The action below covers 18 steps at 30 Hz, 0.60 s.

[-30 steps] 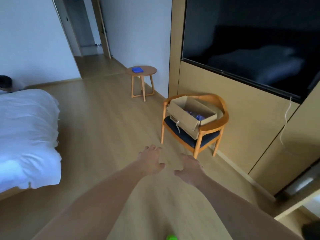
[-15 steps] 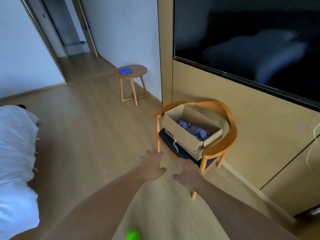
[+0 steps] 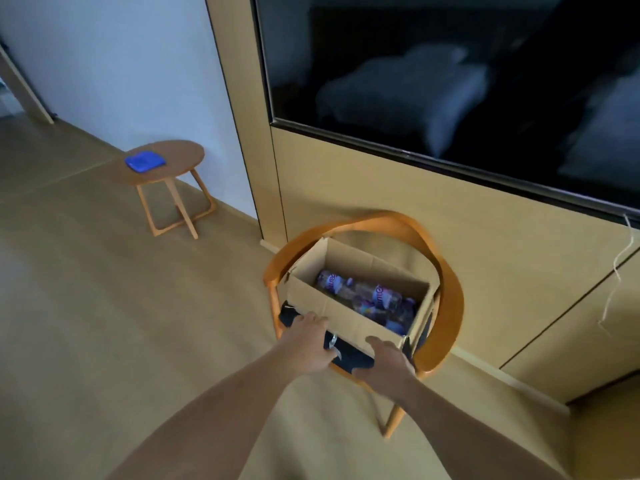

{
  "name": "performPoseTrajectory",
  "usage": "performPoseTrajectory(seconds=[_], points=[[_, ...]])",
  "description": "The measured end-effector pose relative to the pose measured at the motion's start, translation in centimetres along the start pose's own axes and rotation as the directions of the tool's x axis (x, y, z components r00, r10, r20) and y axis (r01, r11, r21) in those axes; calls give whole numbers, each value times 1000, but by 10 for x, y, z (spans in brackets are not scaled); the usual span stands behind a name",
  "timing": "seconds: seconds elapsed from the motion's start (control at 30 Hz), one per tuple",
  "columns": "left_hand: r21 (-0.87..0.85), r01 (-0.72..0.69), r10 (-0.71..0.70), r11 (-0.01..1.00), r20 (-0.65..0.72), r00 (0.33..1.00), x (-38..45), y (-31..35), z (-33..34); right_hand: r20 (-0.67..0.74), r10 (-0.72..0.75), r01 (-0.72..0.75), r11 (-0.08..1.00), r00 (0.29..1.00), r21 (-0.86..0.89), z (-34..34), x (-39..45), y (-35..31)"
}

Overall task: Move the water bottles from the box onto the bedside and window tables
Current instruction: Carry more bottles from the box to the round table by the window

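The water bottles (image 3: 367,299) lie on their sides in the open cardboard box (image 3: 332,308), which sits on the dark cushion of a round-backed wooden chair (image 3: 446,289). Several are packed close together, their purple labels showing through clear plastic; the exact count is hard to tell.

Both hands are at the box's near wall. The left hand (image 3: 308,341) rests by the near left corner with fingers loosely spread, holding nothing. The right hand (image 3: 388,363) is by the near right corner, fingers relaxed and also holding nothing. Whether either actually touches the cardboard I cannot tell.

Filled bottles are likely fairly heavy for their size, with smooth, somewhat slippery plastic that gives a little when squeezed. A grip round the middle of the body, over the label, should hold best; the neck below the cap is a second option. Because they lie packed together, one will probably need lifting by an end first.

Beyond the box, to its left, stands a small round table (image 3: 180,157) carrying a blue object (image 3: 145,161). Above the box, a dark screen (image 3: 450,81) hangs on the wall.
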State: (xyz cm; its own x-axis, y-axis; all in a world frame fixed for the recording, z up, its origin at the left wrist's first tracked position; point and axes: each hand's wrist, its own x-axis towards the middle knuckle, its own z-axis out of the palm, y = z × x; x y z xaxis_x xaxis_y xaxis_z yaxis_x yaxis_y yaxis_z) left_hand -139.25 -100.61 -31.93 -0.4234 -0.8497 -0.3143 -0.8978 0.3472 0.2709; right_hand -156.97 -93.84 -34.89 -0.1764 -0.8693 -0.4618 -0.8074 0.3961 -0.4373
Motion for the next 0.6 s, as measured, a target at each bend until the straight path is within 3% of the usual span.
performPoseTrajectory(seconds=[0.33, 0.6], points=[[28, -106, 101, 994, 145, 984, 138, -28, -6, 33, 120, -122, 988, 992, 96, -19, 110, -11], [31, 36, -43, 999, 259, 965, 225, -37, 12, 189, 170, -204, 962, 967, 183, -22, 204, 20]])
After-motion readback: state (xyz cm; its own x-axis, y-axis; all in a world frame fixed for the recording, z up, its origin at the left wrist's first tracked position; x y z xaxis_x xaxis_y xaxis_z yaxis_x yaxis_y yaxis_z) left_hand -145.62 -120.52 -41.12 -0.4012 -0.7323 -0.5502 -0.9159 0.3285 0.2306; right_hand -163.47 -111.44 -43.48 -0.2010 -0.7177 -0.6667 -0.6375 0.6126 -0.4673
